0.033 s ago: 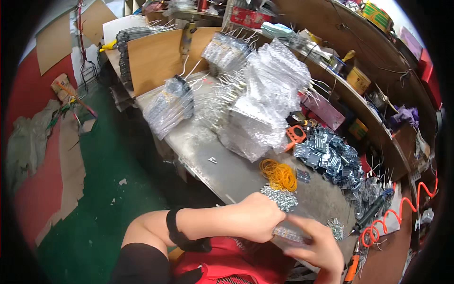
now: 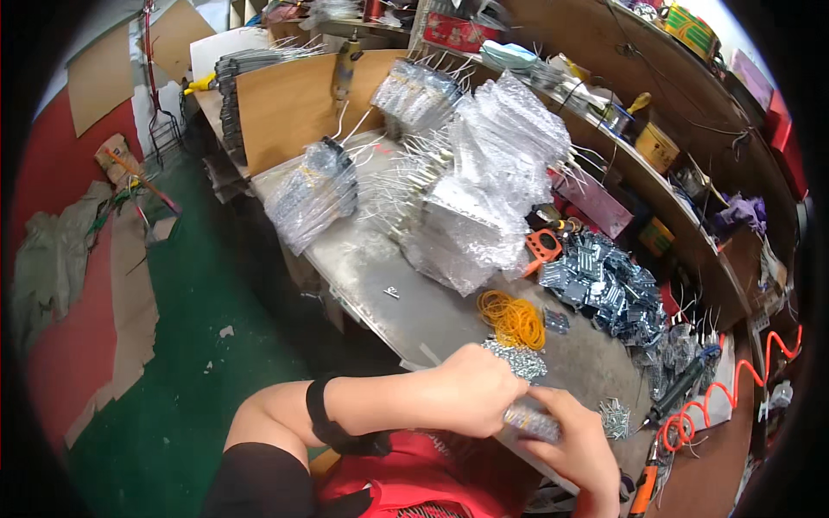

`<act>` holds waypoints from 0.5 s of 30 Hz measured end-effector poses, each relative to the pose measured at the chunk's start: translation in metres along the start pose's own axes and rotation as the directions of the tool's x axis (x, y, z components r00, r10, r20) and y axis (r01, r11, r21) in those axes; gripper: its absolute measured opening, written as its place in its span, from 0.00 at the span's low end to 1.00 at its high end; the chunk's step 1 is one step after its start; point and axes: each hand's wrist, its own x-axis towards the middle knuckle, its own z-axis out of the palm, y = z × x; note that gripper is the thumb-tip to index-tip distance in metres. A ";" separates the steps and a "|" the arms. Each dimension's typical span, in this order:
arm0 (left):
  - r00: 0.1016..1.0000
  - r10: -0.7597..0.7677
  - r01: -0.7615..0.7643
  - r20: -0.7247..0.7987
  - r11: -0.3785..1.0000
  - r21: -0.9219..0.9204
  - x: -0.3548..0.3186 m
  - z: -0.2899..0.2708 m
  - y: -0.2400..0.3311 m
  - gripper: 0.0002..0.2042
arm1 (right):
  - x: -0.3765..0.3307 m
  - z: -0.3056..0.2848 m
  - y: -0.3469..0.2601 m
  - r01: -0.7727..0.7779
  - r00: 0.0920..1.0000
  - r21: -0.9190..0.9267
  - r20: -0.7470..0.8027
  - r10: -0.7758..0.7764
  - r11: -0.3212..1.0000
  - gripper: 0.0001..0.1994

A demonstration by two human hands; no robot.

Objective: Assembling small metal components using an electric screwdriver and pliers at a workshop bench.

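Note:
My left hand (image 2: 479, 387) is closed in a fist, back of the hand up, in front of the bench's near edge. From it juts one end of a clear plastic-wrapped bundle (image 2: 531, 420); the fist hides the rest. My right hand (image 2: 577, 433) grips this end between thumb and fingers, close against the left fist. Just beyond lie a heap of small silvery screws (image 2: 518, 359) and a pile of yellow rubber bands (image 2: 511, 319). A small dark block (image 2: 556, 322) sits beside the bands.
Bubble-wrapped bundles with white wires (image 2: 484, 190) cover the bench's far side. Dark metal-like parts (image 2: 600, 281) are heaped at right, near an orange tool (image 2: 542, 248). A power screwdriver (image 2: 678, 388) and a red coiled hose (image 2: 708, 406) lie at far right.
My right hand has closed in on the wrapped bundle; its fingers were spread beside it before. The left fist has barely moved.

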 end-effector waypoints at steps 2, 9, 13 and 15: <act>0.919 0.153 -0.051 -0.363 0.960 0.276 -0.001 0.007 -0.014 0.12 | 0.011 0.031 0.018 -0.246 0.969 -0.114 -0.060 0.241 0.962 0.20; 0.485 -0.048 -0.290 -0.873 0.933 -0.212 0.006 0.014 -0.008 0.30 | 0.050 0.060 0.011 0.007 0.852 0.618 -0.416 0.319 0.787 0.25; 0.726 -0.400 -0.398 -0.560 0.420 -0.816 -0.024 0.007 -0.031 0.39 | 0.071 0.078 -0.030 0.155 0.924 0.223 -0.376 -0.061 0.962 0.33; 0.611 -0.494 -0.341 -0.619 0.542 -0.768 -0.039 -0.021 -0.059 0.41 | 0.066 0.057 -0.017 0.101 0.943 0.083 -0.325 -0.069 0.991 0.34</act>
